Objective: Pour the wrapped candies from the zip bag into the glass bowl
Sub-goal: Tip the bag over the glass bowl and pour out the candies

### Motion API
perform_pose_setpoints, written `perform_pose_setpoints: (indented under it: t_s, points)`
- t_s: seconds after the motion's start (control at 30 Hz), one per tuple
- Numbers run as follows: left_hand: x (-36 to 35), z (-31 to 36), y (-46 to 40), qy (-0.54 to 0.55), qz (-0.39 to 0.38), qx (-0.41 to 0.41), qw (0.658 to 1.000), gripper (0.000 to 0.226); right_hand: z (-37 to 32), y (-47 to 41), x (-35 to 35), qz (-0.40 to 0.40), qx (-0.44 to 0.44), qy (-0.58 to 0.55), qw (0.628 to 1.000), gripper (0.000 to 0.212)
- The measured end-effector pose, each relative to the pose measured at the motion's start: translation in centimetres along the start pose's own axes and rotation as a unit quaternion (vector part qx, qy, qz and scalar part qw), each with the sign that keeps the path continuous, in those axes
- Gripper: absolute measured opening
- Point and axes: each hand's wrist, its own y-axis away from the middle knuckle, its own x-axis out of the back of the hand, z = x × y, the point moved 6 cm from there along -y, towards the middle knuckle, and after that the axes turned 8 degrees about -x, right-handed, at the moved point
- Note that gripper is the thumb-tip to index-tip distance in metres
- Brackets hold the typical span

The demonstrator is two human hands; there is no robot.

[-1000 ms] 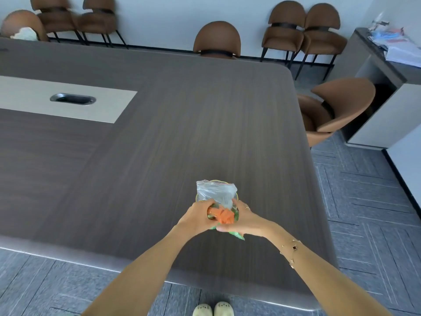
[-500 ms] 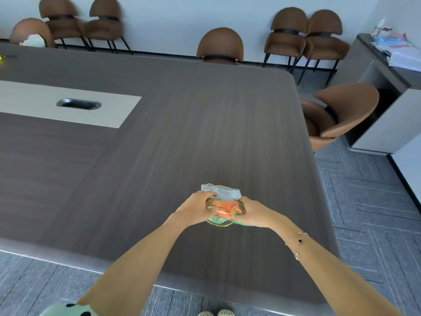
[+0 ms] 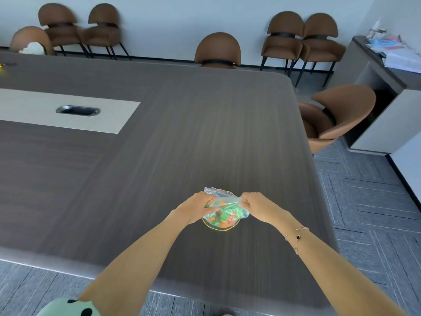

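Both hands are holding a clear plastic zip bag (image 3: 224,202) directly above a round glass bowl with a yellow rim (image 3: 220,227), which is sitting on the dark grey wood-grain worktop (image 3: 182,137) near its right front corner. The left hand (image 3: 197,208) is gripping the bag's left side, its fingers (image 3: 210,210) curling around the plastic and pressing it against the palm. The right hand (image 3: 256,205) is pinching the bag's right side, where the plastic is bunching into a tight gather between the fingers (image 3: 245,201) and thumb. The bag is stretching sideways between the two hands and sagging down toward the bowl. Orange and green wrapped candies (image 3: 222,216) are showing through the plastic and the glass; whether they are lying in the bag or already in the bowl cannot be told. A thin chain bracelet with a dark clover charm (image 3: 297,237) is hanging on the right wrist. Brown padded chairs (image 3: 217,50) are standing along the far edge and right side of the worktop.
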Motion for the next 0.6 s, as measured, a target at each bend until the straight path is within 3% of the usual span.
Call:
perform_pose_setpoints:
  t_s: [0.17,0.37,0.5,0.6]
  points:
    - [0.5,0.2,-0.3,0.043,0.011,-0.002,0.999,0.022,0.2,-0.3,0.8,0.036,0.001,-0.041,0.999,0.031]
    - [0.7,-0.3,-0.5,0.038,-0.005,0.016,0.999,0.043,0.6,-0.2,2.3,0.103,-0.011,-0.119,0.987,0.028]
    - [1.3,-0.5,-0.4,0.028,0.004,0.016,0.999,0.02,0.2,-0.3,2.6,0.128,-0.003,-0.058,0.99,0.033]
    - [2.0,-0.4,-0.4,-0.001,0.014,0.022,1.0,0.027,-0.4,-0.1,3.2,0.151,0.0,-0.002,0.989,0.034]
